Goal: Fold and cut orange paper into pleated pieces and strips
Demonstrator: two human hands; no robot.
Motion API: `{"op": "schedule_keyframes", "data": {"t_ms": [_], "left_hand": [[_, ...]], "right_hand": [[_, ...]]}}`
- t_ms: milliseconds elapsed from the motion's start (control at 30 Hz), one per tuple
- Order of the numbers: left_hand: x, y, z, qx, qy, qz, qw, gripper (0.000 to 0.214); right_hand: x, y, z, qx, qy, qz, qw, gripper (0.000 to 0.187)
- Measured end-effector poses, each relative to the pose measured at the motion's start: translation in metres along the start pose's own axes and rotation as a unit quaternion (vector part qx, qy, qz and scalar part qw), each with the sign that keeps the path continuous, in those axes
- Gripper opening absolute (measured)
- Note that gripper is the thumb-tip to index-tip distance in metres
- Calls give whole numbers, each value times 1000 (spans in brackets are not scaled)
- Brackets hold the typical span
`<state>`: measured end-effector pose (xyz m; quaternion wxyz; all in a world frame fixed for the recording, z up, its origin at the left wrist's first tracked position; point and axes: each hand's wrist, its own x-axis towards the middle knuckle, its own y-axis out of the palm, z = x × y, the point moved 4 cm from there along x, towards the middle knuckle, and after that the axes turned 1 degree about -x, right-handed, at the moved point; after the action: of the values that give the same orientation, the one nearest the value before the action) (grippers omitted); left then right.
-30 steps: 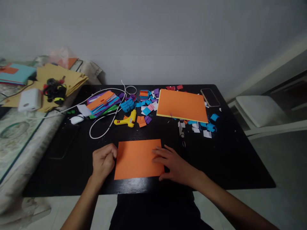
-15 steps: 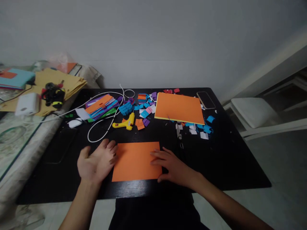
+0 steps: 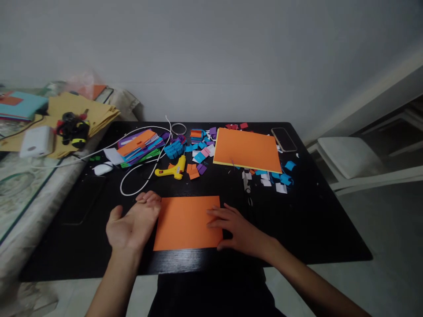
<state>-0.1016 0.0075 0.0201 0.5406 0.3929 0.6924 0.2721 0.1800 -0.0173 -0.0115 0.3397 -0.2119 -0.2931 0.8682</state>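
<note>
An orange sheet of paper [image 3: 187,224] lies flat near the front edge of the black table [image 3: 297,229]. My left hand [image 3: 134,224] is palm up at the sheet's left edge, thumb apart and fingers loosely bent, holding nothing. Across the sheet's right edge rests my right hand [image 3: 233,229], palm down with fingers spread on the paper. Beyond the sheet are a yellow glue gun [image 3: 172,170] and small folded orange paper pieces [image 3: 192,171]. Scissors [image 3: 248,193], partly lost against the dark tabletop, lie past my right hand.
Stacked orange and yellow sheets [image 3: 247,149] cover some paper scraps at the back. A phone [image 3: 284,139] lies at the back right. A white cable [image 3: 132,193] loops past a bundle of coloured paper [image 3: 139,147]. A white chair [image 3: 350,154] stands at the right.
My left hand's fingers have uncurled slightly and its palm has turned further up. The right hand and the orange sheet stay in place.
</note>
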Motion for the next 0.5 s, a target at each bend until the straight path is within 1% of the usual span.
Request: {"op": "schedule_keyframes", "data": {"t_ms": [67, 100, 167, 200, 233, 267, 300, 333, 367, 400, 433, 467, 500], "left_hand": [[-2, -4, -3, 97, 29, 32, 994, 47], [-3, -8, -5, 148, 51, 53, 986, 50], [-3, -20, -10, 228, 110, 92, 963, 64], [-2, -26, -12, 260, 119, 121, 951, 72], [0, -31, -12, 288, 113, 162, 937, 79], [3, -34, -11, 305, 100, 220, 921, 85], [6, -35, -10, 313, 82, 286, 902, 89], [9, -34, -9, 315, 64, 359, 876, 88], [11, -33, -7, 324, 29, 425, 845, 84], [14, -33, -3, 349, -32, 471, 810, 80], [14, -33, 2, 370, -102, 513, 768, 75], [13, -33, 6, 394, -170, 541, 724, 71], [11, -34, 9, 418, -223, 553, 685, 68]], "right_hand": [[0, 0, 0, 2, -3, -3, 1000, 62], [0, 0, -1, 2, -5, -6, 1000, 62], [0, 0, -2, 0, -7, -11, 1000, 61], [1, -1, -2, -1, -8, -12, 1000, 61], [1, -1, -3, -2, -8, -14, 1000, 61], [1, -1, -3, -1, -8, -15, 1000, 61], [1, -1, -4, 0, -9, -16, 1000, 60], [1, -1, -4, 0, -10, -16, 1000, 60], [1, -1, -4, -1, -11, -16, 1000, 59], [1, -1, -4, -2, -12, -17, 1000, 59], [1, -1, -4, -4, -14, -17, 1000, 59], [1, -1, -3, -6, -16, -19, 1000, 60], [1, -1, -3, -7, -17, -20, 1000, 60]]}}
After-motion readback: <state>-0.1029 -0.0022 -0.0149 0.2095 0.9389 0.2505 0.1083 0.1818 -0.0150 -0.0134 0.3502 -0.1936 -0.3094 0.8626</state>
